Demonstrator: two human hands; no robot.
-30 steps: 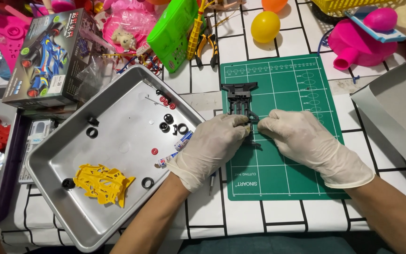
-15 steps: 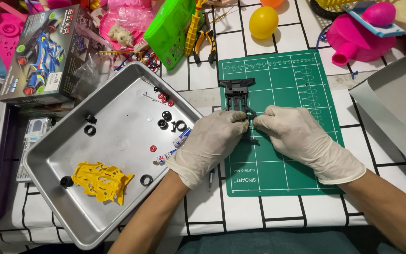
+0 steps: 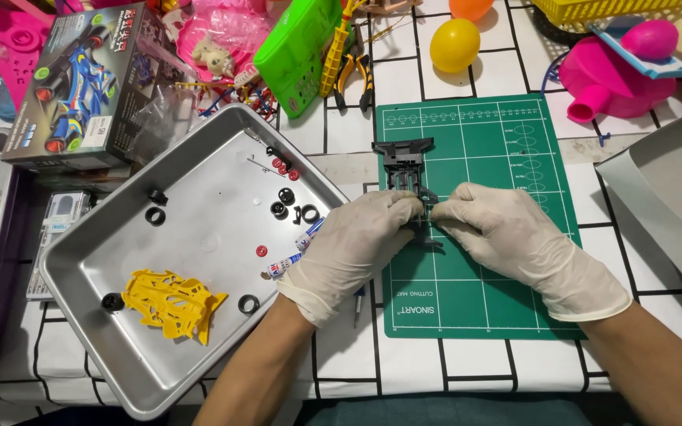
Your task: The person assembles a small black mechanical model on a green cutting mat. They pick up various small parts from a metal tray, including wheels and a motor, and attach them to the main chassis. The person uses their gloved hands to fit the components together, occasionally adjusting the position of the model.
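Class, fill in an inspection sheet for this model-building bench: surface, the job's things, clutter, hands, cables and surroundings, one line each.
Surface: white cloth with a black grid, carrying a green cutting mat.
Job's things: black plastic chassis lying on the mat, its near end under both hands.
Clutter: metal tray with a yellow car body, small black wheels and red parts; a tube over its edge; pliers; yellow egg; model car box.
Hands: left hand and right hand, both in white gloves, pinching the chassis together.
Cables: nothing seen.
Surroundings: pink toys, green case, grey box lid.
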